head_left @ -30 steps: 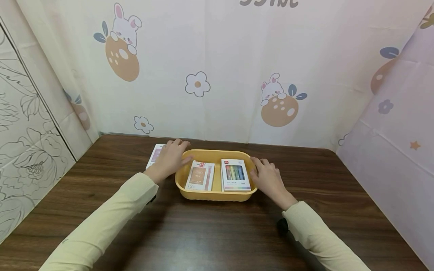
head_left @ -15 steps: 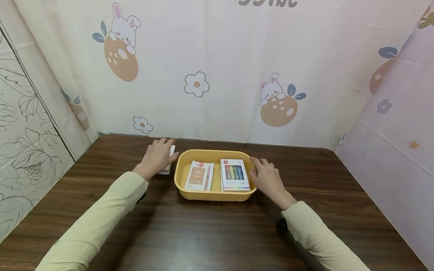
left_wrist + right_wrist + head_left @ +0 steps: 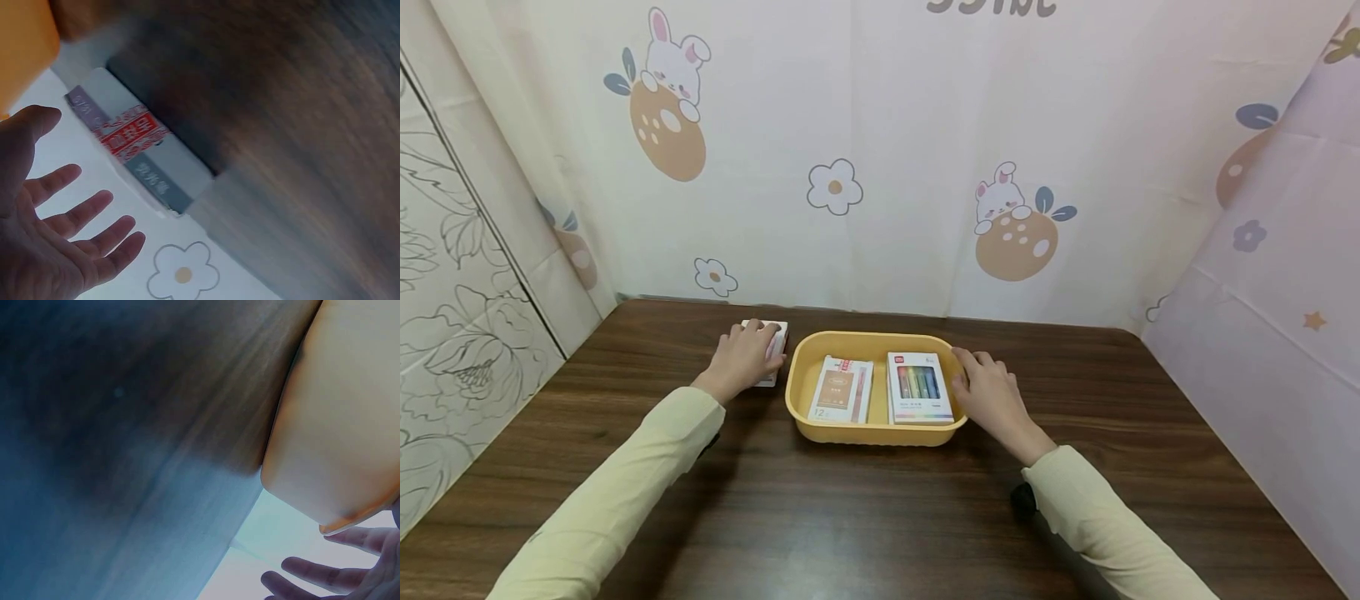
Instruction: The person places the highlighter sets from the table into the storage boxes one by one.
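A yellow plastic basket (image 3: 880, 434) stands on the table with two flat boxes inside. The left box (image 3: 842, 392) has a brown panel and red seal; the right box (image 3: 919, 388) shows coloured sticks through a window. Left of the basket, a small white box (image 3: 137, 137) with a red seal lies on the table. My left hand (image 3: 741, 358) hovers at this box with fingers spread, a gap showing between them in the left wrist view. My right hand (image 3: 992, 398) rests at the basket's right rim, index finger (image 3: 356, 539) against it, other fingers extended.
The dark wooden table (image 3: 880, 517) runs back to a pale curtain (image 3: 910, 250) printed with rabbits and flowers. More patterned cloth hangs at the left and right sides.
My left hand has moved left from the basket's rim to the small white box. That box tilted up beneath the hand, and now lies flatter, closer to the basket. My right hand stays put.
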Motion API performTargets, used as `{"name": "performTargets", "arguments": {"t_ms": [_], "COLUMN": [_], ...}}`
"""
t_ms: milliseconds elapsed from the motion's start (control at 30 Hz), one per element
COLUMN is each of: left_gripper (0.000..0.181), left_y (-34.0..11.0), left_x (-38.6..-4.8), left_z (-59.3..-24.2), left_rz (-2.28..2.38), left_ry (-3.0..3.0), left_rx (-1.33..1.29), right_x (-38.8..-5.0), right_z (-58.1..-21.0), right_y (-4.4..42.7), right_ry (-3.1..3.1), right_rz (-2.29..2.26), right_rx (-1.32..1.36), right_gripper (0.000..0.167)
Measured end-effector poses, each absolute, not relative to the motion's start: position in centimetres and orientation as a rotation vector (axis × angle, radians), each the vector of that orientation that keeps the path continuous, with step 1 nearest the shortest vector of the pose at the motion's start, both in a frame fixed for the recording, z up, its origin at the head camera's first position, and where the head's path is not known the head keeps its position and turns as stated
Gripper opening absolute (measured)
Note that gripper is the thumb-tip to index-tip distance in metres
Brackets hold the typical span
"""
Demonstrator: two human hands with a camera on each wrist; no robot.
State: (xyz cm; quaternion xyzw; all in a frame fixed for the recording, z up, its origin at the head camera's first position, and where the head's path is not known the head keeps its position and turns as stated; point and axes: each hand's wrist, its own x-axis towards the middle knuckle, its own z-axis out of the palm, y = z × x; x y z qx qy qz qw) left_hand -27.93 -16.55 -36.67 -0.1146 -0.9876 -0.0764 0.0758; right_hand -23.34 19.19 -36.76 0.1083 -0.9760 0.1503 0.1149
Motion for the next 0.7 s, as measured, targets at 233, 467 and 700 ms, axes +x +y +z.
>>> {"name": "performTargets", "arguments": {"t_ms": [233, 467, 700], "left_gripper": [0.052, 0.055, 0.059], "left_y": [-16.8, -17.2, -17.3], "left_x": [-27.9, -28.3, -28.5], "left_z": [-37.2, -37.7, -37.9], "left_rz": [-0.197, -0.223, -0.222], "left_ry": [-2.998, -3.039, -3.067], "left_rx": [-0.303, -0.263, -0.249], "right_x": [-23.3, -23.3, -23.3], "right_z": [-36.7, -36.6, -36.7], "right_y": [19.2, 19.2, 19.2], "right_ry": [-2.861, -2.85, -2.858], "right_rz": [0.441, 0.443, 0.445], "right_rx": [0.323, 0.329, 0.323], "right_gripper": [0.043, 0.043, 0.043]}}
